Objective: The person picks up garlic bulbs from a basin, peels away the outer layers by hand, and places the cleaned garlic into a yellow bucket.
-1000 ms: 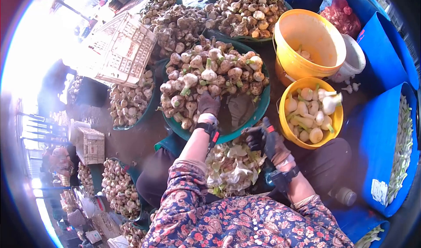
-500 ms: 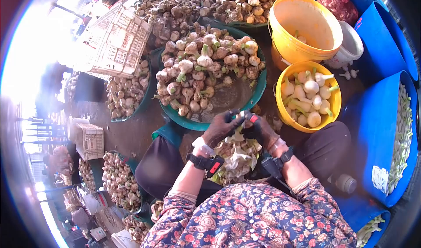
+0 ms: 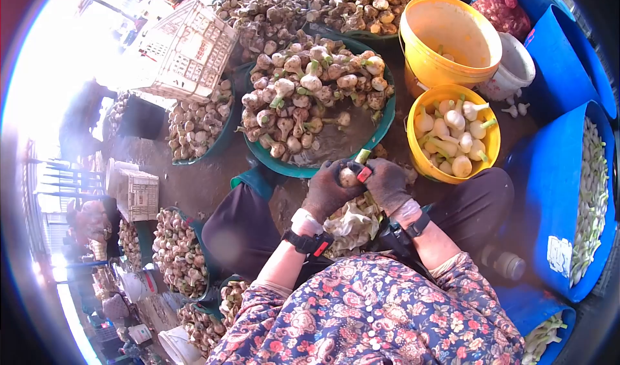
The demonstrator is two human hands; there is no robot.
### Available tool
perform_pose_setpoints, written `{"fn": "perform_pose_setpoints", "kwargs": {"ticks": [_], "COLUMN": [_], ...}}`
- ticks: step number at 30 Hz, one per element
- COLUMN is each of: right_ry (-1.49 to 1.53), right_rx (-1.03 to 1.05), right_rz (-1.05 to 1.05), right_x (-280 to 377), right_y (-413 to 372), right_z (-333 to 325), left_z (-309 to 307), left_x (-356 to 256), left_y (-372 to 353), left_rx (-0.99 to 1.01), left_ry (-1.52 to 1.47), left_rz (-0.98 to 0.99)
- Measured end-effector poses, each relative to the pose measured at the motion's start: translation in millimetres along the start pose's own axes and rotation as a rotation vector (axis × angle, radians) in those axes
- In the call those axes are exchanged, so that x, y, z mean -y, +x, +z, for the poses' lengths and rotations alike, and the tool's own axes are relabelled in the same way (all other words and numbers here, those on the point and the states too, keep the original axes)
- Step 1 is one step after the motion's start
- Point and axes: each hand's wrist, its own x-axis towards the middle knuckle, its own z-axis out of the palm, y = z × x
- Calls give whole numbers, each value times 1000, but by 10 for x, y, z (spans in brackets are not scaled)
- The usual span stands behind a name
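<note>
Between my two gloved hands is a garlic bulb [image 3: 349,177] with its green stem end pointing up and away. My left hand [image 3: 328,187] is wrapped round the bulb. My right hand [image 3: 385,185] is closed at its other side, near the stem, with a small red object [image 3: 365,174] at the fingers. Beyond them stands a green tub [image 3: 389,116] heaped with soil-stained garlic. Cleaned white bulbs fill a yellow bucket [image 3: 421,160] to the right. Below my hands lies a pile of peeled skins [image 3: 352,228] between my legs.
A larger yellow bucket [image 3: 413,58] and a white bucket [image 3: 520,74] stand at the upper right. Blue containers [image 3: 542,197] line the right side. White crates [image 3: 187,49] and more garlic tubs stand on the left. A clear bottle [image 3: 510,265] lies by my right leg.
The view has shifted slightly. The bulb has turned in my hands, and its green stem now shows above my fingers.
</note>
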Motion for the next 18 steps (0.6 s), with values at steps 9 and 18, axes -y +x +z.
{"fn": "perform_pose_setpoints", "kwargs": {"ticks": [9, 18], "right_ry": [599, 899], "right_rx": [360, 219], "right_rz": [203, 60], "right_x": [-203, -425], "right_y": [31, -16], "right_z": [19, 315], "left_z": [-74, 318], "left_x": [177, 243], "left_y": [66, -28], "left_rx": [97, -224], "left_ry": [-175, -345], "left_rz": [-13, 24]}}
